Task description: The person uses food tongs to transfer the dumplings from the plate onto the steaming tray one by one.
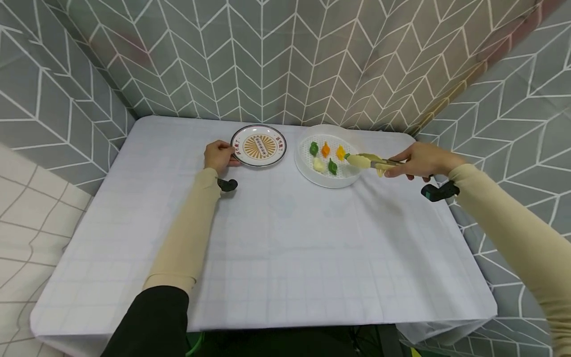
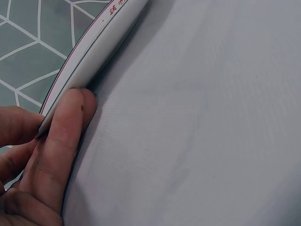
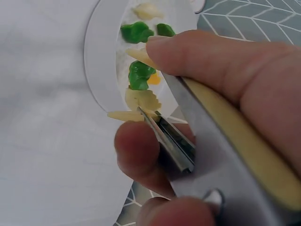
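Observation:
My left hand (image 1: 218, 156) pinches the left rim of a white plate (image 1: 281, 157) with red characters and a golden sunburst; fingers (image 2: 66, 122) lie under the rim. My right hand (image 1: 421, 159) grips metal tongs (image 3: 200, 136) with pale yellow tips. Their tips reach over the right side of a round white steamer tray (image 1: 308, 171). A green piece (image 3: 139, 75) is at the tips; whether they clamp it, I cannot tell. On the tray lie small dumpling-shaped pieces: green (image 1: 314, 148), orange (image 1: 325, 148), yellow (image 1: 341, 152), pale (image 1: 318, 165) and another green (image 1: 332, 166).
A white cloth covers the table (image 1: 285, 248). Grey herringbone-patterned panels (image 1: 276, 59) stand behind it and at both sides. The plate sits left of the tray, with a narrow gap between them. Dark wrist mounts (image 1: 439, 191) stick out below the hands.

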The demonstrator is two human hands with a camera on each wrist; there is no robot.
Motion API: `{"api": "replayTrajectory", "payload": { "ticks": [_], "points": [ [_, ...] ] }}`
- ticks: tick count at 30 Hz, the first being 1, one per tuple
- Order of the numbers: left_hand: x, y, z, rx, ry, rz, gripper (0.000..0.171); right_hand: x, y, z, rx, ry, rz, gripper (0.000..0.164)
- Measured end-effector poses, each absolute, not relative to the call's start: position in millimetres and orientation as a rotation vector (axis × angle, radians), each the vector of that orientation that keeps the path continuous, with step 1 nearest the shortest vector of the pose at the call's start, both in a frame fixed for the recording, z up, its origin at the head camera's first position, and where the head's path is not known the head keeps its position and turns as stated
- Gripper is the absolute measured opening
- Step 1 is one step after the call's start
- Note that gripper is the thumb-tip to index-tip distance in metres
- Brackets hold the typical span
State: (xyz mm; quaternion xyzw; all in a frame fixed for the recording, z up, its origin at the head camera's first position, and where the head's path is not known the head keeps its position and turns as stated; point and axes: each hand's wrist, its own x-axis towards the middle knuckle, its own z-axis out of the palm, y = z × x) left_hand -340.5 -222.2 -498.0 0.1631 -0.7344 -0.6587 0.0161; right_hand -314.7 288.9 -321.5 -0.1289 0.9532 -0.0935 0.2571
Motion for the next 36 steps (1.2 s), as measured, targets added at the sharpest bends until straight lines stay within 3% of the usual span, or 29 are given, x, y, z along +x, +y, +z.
{"api": "replayTrajectory", "payload": {
  "ticks": [20,28,36],
  "points": [
    [-360,-228,-517,0.541,-2.214,-2.071,0.030,-338,258,-318,-0.482,2.500,0.039,0.079],
    [-353,-225,-510,0.523,-2.233,-2.041,0.031,-344,244,-321,-0.494,2.492,0.117,0.073],
    [-351,-225,-507,0.512,-2.230,-2.052,0.031,-347,239,-324,-0.471,2.482,0.144,0.079]
  ]
}}
